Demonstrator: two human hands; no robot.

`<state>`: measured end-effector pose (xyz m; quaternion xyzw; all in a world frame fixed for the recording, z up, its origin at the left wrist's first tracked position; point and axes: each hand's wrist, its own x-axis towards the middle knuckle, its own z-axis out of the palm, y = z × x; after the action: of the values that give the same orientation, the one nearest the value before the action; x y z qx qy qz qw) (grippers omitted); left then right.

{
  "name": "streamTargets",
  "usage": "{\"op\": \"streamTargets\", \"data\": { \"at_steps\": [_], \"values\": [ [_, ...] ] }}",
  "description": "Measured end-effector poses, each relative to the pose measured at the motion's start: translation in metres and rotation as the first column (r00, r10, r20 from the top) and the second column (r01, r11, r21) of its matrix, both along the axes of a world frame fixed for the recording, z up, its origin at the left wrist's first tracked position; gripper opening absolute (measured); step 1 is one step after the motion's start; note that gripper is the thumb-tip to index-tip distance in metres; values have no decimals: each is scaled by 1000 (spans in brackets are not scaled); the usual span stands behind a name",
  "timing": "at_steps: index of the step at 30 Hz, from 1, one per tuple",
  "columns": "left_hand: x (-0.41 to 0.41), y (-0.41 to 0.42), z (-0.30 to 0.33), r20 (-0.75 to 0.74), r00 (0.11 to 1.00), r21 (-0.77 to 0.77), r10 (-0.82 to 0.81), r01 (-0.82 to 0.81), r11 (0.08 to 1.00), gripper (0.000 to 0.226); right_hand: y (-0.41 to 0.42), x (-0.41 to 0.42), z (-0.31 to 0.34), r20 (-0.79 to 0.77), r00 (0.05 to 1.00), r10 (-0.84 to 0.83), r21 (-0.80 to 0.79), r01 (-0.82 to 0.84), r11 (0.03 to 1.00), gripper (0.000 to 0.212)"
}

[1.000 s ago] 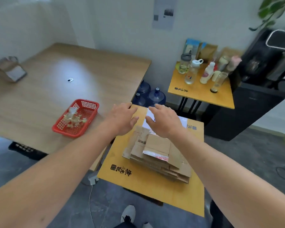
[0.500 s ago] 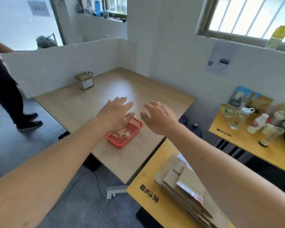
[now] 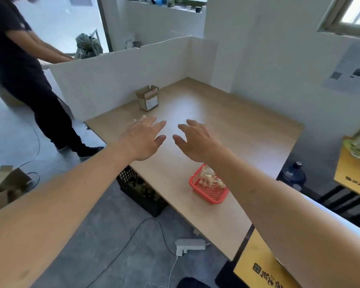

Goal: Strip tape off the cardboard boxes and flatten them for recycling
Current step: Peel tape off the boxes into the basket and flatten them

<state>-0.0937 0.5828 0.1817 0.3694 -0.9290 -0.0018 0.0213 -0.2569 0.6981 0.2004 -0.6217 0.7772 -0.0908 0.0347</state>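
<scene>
**Empty hands, one box left at the far edge**

The small cardboard box [image 3: 148,97] stood upright in the upper middle of the frame, flaps open, a label on its near face, close to the white partition [image 3: 116,80] at the back of the wooden counter [image 3: 227,129]. It sat above and beyond both hands, well apart from either grip, with bare wood between.

The left hand [image 3: 142,140] hovered just below the box in the picture, fingers spread and holding nothing. The right hand [image 3: 197,140] floated beside it to the right, fingers loosely splayed, also empty. Neither touched the counter, as far as could be told.

Risks from there: the box looked light and open-topped, so a one-sided grab could likely have crushed a wall or shoved it against the partition instead of lifting it. Reaching that far, the right forearm passed over the red basket [image 3: 208,190] of tape scraps low in the frame and might have dragged it off the edge. A person in dark clothes [image 3: 19,65] stood at the upper left, near the partition.
</scene>
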Motion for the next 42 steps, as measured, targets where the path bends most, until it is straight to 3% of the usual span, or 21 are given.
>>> {"op": "streamTargets", "data": {
  "at_steps": [8, 21, 31, 36, 42],
  "values": [
    [30, -137, -22, -5, 1000, 58, -3, 4, 998, 60, -144, 31, -25, 21, 1000, 16, 31, -17, 999, 55],
    [1, -399, -70, 28, 1000, 187, 9, -14, 982, 60, -413, 3, -81, 107, 994, -25, 123, 12, 992, 53],
    [-42, -578, -119, 40, 987, 248, -157, 142, 958, 60, -563, -10, -132, 145, 965, -220, 233, 183, 955, 55],
    [-63, -669, -155, 50, 962, 325, -267, 237, 916, 57, -638, -7, -173, 200, 880, -431, 323, 356, 877, 53],
    [-82, -750, -200, 28, 961, 465, -274, 230, 855, 59, -709, 4, -207, 322, 728, -606, 358, 499, 789, 60]
  ]
}}
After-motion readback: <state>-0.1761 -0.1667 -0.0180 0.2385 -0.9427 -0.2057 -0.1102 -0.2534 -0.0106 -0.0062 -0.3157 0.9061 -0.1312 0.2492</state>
